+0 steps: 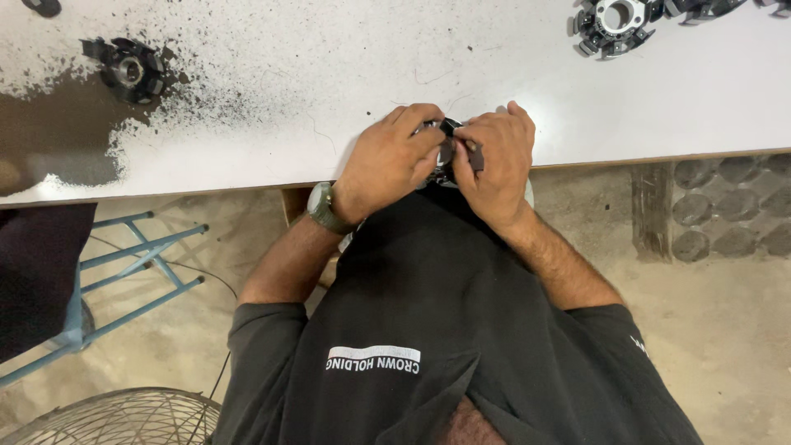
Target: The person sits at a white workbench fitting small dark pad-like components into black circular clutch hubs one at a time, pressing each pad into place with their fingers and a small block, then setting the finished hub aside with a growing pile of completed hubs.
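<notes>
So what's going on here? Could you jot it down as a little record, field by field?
Setting: white table, speckled with black dust, with a dark worn patch at its left
Left hand: closed around a small round metal part at the table edge
Right hand: pressed on the same part from the other side, fingers on a dark piece
Wrist: watch on the left arm
On the table: black toothed ring far left, similar part top right
Below: blue metal frame, wire fan guard

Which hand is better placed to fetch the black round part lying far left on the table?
Left hand, likely: it is nearer that black round part, though both hands grip the small metal part.
</notes>
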